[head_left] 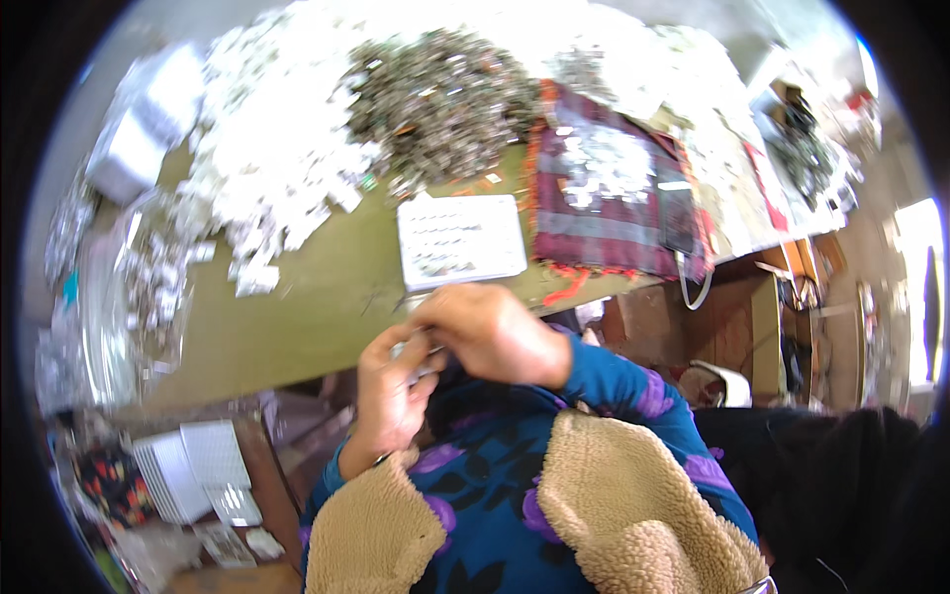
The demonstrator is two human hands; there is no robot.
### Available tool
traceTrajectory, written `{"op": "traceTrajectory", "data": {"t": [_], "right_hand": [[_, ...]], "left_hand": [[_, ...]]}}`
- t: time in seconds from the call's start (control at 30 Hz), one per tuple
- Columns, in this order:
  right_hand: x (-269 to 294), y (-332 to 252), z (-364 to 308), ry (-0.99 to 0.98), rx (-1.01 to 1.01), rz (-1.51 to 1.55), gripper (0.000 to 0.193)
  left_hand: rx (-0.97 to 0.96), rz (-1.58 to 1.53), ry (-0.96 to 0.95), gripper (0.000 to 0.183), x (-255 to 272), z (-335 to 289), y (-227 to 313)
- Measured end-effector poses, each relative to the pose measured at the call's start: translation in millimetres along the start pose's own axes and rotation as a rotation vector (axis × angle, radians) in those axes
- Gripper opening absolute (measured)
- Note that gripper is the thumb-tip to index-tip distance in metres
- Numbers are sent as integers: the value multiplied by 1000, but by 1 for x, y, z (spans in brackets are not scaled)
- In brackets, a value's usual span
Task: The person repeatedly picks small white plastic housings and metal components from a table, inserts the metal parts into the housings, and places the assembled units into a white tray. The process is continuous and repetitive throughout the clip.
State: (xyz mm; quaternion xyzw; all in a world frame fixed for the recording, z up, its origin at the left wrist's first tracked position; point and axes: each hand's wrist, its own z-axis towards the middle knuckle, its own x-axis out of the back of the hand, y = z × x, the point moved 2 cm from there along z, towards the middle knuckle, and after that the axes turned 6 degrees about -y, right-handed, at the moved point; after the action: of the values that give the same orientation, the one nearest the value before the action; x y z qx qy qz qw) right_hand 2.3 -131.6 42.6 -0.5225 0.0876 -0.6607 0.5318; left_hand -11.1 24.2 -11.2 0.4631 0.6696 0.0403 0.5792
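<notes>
Close in front of my chest, at the table's near edge, both hands meet with curled fingers. My left hand [394, 386] is closed around something small and greyish, mostly hidden by the fingers. Its kind cannot be made out. Against it, my right hand [495, 332] has its fingertips pinched together; whatever sits between them is hidden and blurred. Just beyond the hands, a white rectangular tray [485, 220] lies on the green table [307, 322], with several rows of small dark pieces on it.
A heap of small metallic pieces [445, 94] rises behind the tray, with white pieces [282, 168] spread to its left. At right lies a plaid cloth [604, 233] bearing shiny bits. White boxes [134, 148] and a clear plastic container [109, 327] stand at far left.
</notes>
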Motion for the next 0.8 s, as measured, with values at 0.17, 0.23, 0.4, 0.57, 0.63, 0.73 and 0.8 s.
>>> {"op": "traceTrajectory", "data": {"t": [0.17, 0.23, 0.4, 0.57, 0.63, 0.73, 0.8], "right_hand": [[-15, -16, -14, 284, 244, -305, 40], [-13, -15, -18, 322, 177, -161, 37], [7, -6, -26, 451, -211, 255, 22], [16, 3, -25, 268, -454, 444, 23], [19, 6, -29, 216, -491, 439, 20], [26, 11, -37, 220, -428, 422, 16], [27, 11, -39, 250, -403, 349, 14]], "left_hand": [[-148, 51, 84, 14, 0, 3, 15], [-178, 76, 110, 13, -4, 4, 19], [-219, 276, -16, 16, -24, 1, 14], [-48, 283, -67, 11, -37, 7, 1], [-34, 317, -30, 9, -39, 9, -5], [-61, 428, 55, 9, -39, 12, -12], [11, 373, 10, 11, -35, 14, -13]]}}
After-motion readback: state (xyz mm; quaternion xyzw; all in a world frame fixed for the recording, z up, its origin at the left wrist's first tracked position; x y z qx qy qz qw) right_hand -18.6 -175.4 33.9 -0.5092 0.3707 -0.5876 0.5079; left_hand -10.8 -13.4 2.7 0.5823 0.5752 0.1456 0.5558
